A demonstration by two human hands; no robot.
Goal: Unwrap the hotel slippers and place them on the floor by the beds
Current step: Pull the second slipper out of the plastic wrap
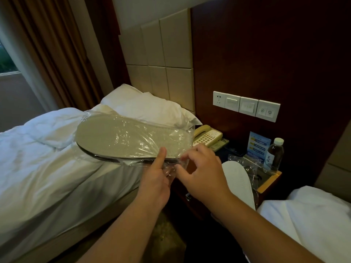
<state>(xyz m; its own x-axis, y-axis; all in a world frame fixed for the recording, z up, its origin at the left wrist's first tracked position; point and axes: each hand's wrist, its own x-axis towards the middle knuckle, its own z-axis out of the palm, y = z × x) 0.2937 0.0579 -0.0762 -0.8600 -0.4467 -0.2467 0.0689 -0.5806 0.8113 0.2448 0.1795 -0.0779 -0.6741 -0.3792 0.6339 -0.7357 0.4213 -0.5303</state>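
A pair of slippers in clear plastic wrap (121, 137) is held up over the left bed, grey sole facing me. My left hand (156, 179) grips the pack's near end, thumb pressed on the sole. My right hand (201, 171) pinches the loose crinkled plastic at that same end, just under the sole. A second white slipper pack (240, 183) lies on the nightstand, partly hidden behind my right wrist.
The left bed (47, 177) has white bedding and pillows. A nightstand (269, 182) between the beds holds a telephone (208, 137), a water bottle (275, 154) and a blue card (258, 145). The right bed's corner (307, 221) shows at lower right. Patterned carpet (163, 242) lies below.
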